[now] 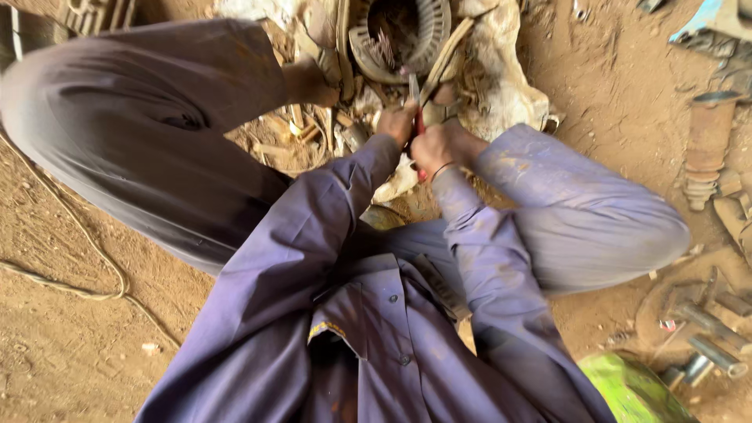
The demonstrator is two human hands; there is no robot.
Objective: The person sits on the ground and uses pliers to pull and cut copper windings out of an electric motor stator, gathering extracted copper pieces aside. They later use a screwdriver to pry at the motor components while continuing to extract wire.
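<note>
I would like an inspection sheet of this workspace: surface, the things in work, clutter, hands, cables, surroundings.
Surface: bare dirt ground, dusty, with small debris.
Things in work: red-handled pliers held by both hands, nose pointed at a round metal part with ribbed rim; what the nose grips cannot be told.
Clutter: wood scraps, rusty ribbed cylinder, metal tubes, green object.
Hands: left hand and right hand both closed on the pliers handles, close together.
Cables: thin pale cord lying curved on the ground at left.
Surroundings: the person squats in purple clothing; a sandalled foot rests beside the metal part.
</note>
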